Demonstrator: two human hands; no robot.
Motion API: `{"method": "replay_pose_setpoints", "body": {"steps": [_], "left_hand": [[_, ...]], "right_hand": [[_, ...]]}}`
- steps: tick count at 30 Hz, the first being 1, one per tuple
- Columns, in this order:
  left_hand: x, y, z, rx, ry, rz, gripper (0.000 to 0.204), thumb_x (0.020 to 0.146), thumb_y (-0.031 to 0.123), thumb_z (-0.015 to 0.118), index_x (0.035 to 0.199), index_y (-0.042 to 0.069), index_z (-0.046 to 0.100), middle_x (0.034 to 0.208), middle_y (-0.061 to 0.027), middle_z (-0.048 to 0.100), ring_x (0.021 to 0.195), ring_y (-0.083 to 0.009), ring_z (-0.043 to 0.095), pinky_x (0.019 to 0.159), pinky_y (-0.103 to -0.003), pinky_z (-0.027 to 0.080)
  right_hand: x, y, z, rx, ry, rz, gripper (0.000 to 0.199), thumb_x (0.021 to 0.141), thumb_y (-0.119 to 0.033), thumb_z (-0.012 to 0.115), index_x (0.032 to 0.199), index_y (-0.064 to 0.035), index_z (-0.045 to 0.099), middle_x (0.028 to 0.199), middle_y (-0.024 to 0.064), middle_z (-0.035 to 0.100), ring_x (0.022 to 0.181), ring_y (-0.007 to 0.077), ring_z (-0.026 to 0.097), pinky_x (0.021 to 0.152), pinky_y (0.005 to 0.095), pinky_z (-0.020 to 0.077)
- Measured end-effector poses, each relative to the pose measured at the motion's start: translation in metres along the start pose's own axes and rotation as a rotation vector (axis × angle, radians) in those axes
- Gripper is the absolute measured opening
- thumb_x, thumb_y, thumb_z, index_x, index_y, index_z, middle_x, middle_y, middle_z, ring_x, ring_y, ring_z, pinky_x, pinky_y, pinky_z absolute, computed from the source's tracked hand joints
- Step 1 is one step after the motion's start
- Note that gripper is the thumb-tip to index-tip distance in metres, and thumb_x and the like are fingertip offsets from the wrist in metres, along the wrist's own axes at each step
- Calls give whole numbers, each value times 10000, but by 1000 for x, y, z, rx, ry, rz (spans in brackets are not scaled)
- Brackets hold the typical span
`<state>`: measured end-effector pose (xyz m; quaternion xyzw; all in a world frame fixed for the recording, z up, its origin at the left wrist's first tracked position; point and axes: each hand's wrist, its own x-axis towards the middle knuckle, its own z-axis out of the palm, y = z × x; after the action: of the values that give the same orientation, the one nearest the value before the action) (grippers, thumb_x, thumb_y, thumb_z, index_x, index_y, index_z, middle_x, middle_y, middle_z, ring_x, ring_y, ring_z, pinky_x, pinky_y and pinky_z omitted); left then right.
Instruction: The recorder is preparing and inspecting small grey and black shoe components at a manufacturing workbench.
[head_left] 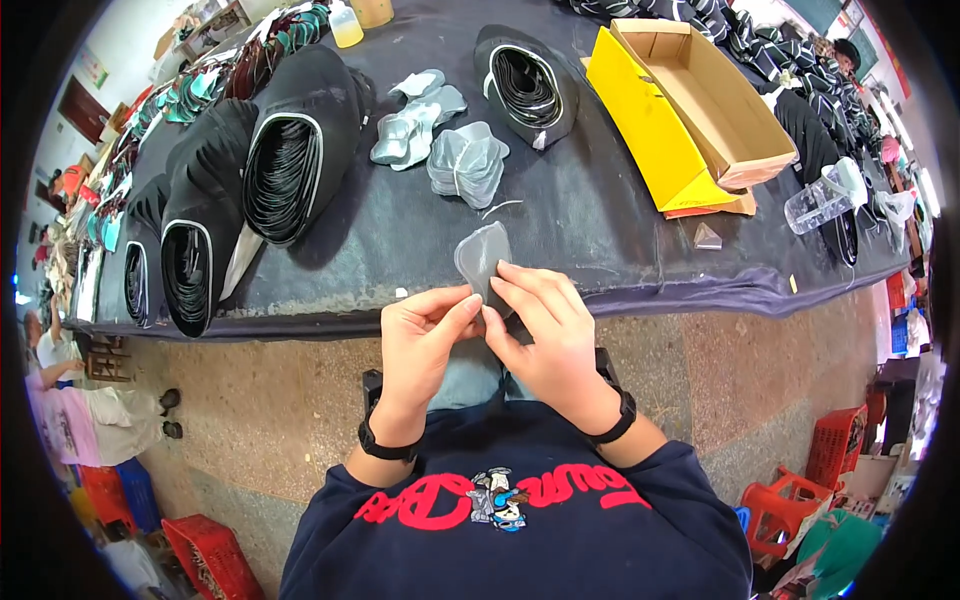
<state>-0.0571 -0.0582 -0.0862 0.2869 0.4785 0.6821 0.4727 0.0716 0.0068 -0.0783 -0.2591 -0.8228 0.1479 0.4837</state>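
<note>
Both my hands meet at the table's near edge around a thin, translucent grey shaped piece (481,252), its rounded end pointing away from me. My left hand (428,335) pinches its lower left side between thumb and fingers. On the other side, my right hand (545,325) grips it with the thumb low and the fingers along its right edge. Whether it is one layer or more I cannot tell. Beyond it lie a stack of similar translucent pieces (467,165) and a looser pile of them (412,133). A thin pale strip (502,209) rests just past my hands.
Rolled bundles of black, white-edged pieces (318,130) stand at the left, with another bundle (528,85) farther back. A yellow open cardboard box (655,130) and a clear plastic cup (822,203) are to the right. A person (95,425) is at the far left.
</note>
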Motion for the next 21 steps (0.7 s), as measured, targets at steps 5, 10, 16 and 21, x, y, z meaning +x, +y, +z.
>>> {"method": "replay_pose_setpoints", "body": {"steps": [5, 10, 16, 21], "left_hand": [[1, -1, 0, -1, 19, -17, 113, 811, 30, 614, 891, -47, 636, 797, -99, 644, 688, -109, 613, 599, -216, 521], [1, -2, 2, 23, 28, -34, 141, 831, 44, 591, 923, -58, 622, 806, -96, 642, 688, -103, 612, 601, -208, 517], [1, -1, 0, -28, 5, -76, 151, 833, 42, 586, 938, -61, 618, 831, -100, 641, 709, -107, 613, 611, -209, 520], [3, 0, -1, -63, -14, -98, 145, 830, 34, 585, 928, -67, 620, 834, -110, 639, 707, -113, 608, 607, -209, 517]], "right_hand": [[-3, 1, 0, 26, -48, -19, 317, 628, -67, 710, 900, 53, 601, 958, 153, 598, 862, 285, 588, 750, 341, 499], [-6, 2, 4, 49, -61, -33, 316, 649, -64, 702, 919, 63, 597, 957, 157, 593, 862, 289, 587, 747, 346, 497], [-8, 1, 5, 61, -51, -14, 300, 664, -48, 687, 927, 66, 598, 951, 154, 592, 855, 290, 586, 748, 346, 494], [-8, 1, 5, 53, -48, -10, 297, 668, -37, 677, 936, 64, 598, 956, 154, 590, 859, 289, 584, 751, 345, 494]]}}
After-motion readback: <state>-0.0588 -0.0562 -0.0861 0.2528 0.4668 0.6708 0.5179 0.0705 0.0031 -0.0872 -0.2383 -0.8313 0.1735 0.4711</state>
